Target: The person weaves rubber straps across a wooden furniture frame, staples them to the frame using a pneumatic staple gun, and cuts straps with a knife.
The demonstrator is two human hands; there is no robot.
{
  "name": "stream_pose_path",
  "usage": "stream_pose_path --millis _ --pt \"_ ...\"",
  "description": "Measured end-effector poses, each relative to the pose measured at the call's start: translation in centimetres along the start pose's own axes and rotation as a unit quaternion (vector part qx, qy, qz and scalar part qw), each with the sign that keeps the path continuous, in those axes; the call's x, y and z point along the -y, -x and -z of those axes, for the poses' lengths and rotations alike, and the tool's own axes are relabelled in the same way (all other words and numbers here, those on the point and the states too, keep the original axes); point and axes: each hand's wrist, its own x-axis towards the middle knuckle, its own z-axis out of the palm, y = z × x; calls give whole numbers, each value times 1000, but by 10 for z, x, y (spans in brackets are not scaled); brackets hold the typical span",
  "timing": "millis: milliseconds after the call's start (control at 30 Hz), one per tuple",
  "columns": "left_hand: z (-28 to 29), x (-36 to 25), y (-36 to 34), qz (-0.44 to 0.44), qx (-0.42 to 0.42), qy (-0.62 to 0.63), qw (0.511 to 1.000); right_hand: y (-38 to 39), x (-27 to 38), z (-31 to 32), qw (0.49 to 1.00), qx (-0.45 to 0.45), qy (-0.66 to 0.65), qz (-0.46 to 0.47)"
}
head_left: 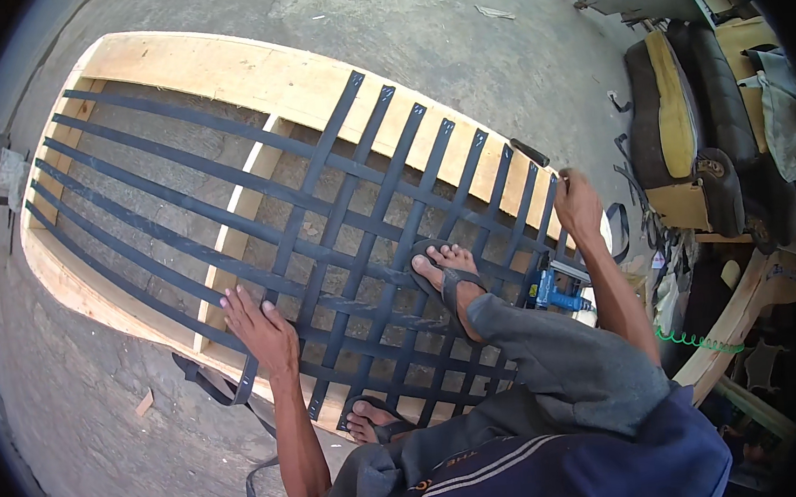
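Observation:
A long wooden frame [206,67] lies on the floor, crossed by interwoven black webbing straps [321,222], stapled at their far ends. My left hand [262,332] rests on the straps near the frame's near side, its fingers stretched out. Beside its wrist, a loose strap end [217,389] hangs over the near rail. At the far right rail my right hand [579,201] has its fingers curled at the edge by the last strap end; what they hold is hidden. A blue staple gun [561,299] lies by my right forearm.
My sandalled foot [449,277] stands on the woven straps, the other [374,423] at the near rail. A green coiled hose [700,341] runs at the right, below dark seat cushions [686,104]. A curved wooden piece [748,305] lies there too. Scraps dot the concrete floor [417,13].

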Motion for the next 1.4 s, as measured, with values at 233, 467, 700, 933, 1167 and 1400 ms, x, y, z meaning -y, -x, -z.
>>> stream_pose_path --millis 233,467,700,933,1167,1400 --pt "25 108 56 285 -87 125 946 -208 -66 -100 971 230 63 24" --pt "100 116 106 310 94 76 943 -38 154 -24 958 121 -192 174" --pt "91 96 119 338 19 115 934 208 302 -63 750 468 -116 453" --pt "98 91 116 336 22 104 936 296 306 -151 742 482 -143 443" --pt "102 87 114 366 33 124 922 290 301 -148 758 500 -99 408" --pt "96 91 121 314 3 115 942 310 331 -175 757 518 -109 384"
